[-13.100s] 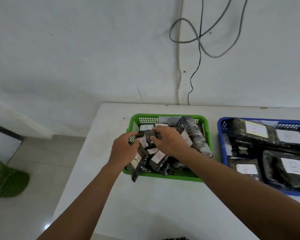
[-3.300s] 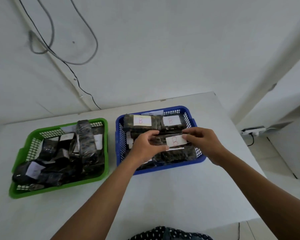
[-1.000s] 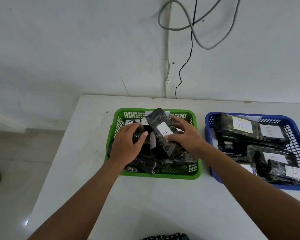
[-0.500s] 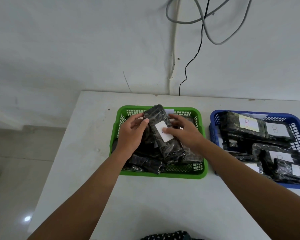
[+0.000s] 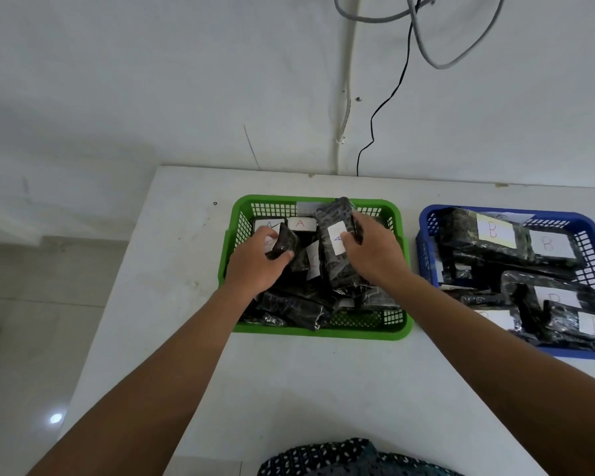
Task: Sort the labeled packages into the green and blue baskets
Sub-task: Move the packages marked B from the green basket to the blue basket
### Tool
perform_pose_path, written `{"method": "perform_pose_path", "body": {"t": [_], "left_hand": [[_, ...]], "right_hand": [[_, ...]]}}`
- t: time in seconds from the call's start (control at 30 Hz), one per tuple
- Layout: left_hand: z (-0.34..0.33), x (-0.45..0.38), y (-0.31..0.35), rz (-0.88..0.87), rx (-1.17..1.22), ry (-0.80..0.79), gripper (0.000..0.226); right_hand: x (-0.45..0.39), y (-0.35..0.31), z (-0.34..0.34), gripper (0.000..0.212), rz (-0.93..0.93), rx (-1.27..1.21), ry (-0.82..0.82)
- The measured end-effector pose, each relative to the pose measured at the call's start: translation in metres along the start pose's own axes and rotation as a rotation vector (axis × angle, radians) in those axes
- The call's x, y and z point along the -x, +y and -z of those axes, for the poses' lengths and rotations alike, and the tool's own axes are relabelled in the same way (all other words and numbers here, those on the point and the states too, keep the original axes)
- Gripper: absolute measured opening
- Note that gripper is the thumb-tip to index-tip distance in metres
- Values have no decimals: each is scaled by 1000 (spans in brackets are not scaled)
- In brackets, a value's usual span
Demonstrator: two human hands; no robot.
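The green basket stands in the middle of the white table, full of dark wrapped packages with white "A" labels. My right hand grips a long dark package labelled "A", tilted up over the basket's right half. In the left half, my left hand holds a smaller dark package between thumb and fingers. The blue basket on the right holds several dark packages labelled "B".
The table butts against a white wall, where grey and black cables hang. The table's left edge drops to a tiled floor. Patterned clothing shows at the bottom edge.
My left hand has let go of the long package and dropped left onto a smaller one. My right hand still holds the long "A" package, now shifted slightly right.
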State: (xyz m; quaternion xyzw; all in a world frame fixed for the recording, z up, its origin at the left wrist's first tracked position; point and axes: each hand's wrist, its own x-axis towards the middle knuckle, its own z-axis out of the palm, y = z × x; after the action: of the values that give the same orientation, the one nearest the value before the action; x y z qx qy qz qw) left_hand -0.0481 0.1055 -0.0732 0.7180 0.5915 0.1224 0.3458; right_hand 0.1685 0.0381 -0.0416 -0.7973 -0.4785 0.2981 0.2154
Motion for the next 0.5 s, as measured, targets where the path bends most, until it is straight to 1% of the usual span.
{"method": "perform_pose_path", "body": {"t": [0.07,0.13,0.17,0.23,0.3,0.37,0.43,0.5], "left_hand": [[2,-3,3,9,4,-6,34],[1,-5,4,5,38,-1,30],[1,-5,4,3,73,7,31],[2,-4,4,-22,144,50,36],[5,-1,-2,-93,121,122,43],[9,0,-10,-165,20,152,51],[13,1,-16,-209,-69,111,55],[17,4,-18,-226,-86,58,63]], "right_hand": [[7,-6,0,55,113,85,62],[17,-13,2,48,305,150,120],[23,-16,1,43,418,190,124],[34,-21,-2,33,604,248,51],[45,-25,-6,29,732,311,-89],[53,-25,-12,29,786,396,-197],[59,-23,-18,32,789,474,-257],[63,-19,-22,38,760,562,-328]]}}
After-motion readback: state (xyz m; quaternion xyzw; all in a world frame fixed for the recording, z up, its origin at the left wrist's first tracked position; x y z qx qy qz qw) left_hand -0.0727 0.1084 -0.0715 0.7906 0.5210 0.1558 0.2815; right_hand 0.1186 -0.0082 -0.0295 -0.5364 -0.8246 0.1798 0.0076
